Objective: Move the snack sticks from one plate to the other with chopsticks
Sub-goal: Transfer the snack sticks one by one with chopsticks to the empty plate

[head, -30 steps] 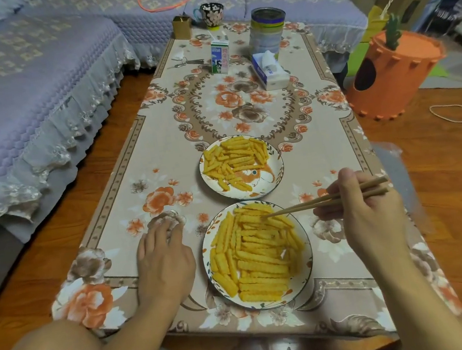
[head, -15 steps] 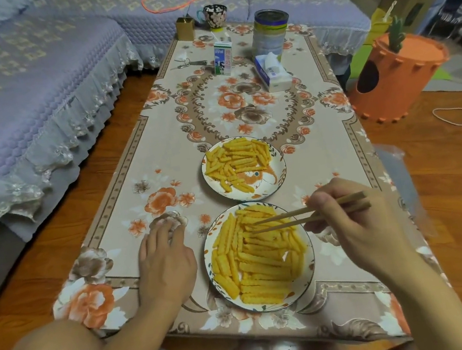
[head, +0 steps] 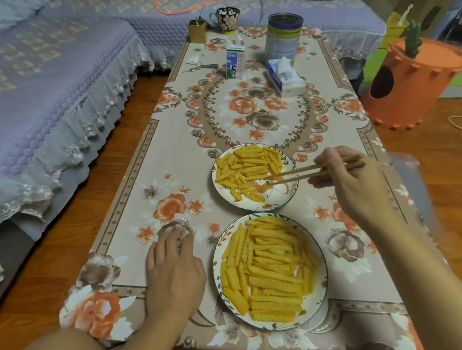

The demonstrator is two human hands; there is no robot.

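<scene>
1. The snack sticks point(head: 270, 270) are golden yellow with crinkled ridges.
2. The plates point(head: 280, 197) are white with an orange motif and dark leafy rims.
3. The chopsticks point(head: 298, 173) are light brown wood.
4. The tablecloth point(head: 163, 166) is beige with orange and brown flowers.
5. The sofa cover point(head: 33, 84) is lavender, quilted, lace-edged.

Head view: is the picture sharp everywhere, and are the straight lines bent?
Head view: the two plates, near and far, and the chopsticks look sharp; the right forearm and the picture's right edge are smeared; the table edges splay outward, a wide-angle effect; the light is dim and warm.
</scene>
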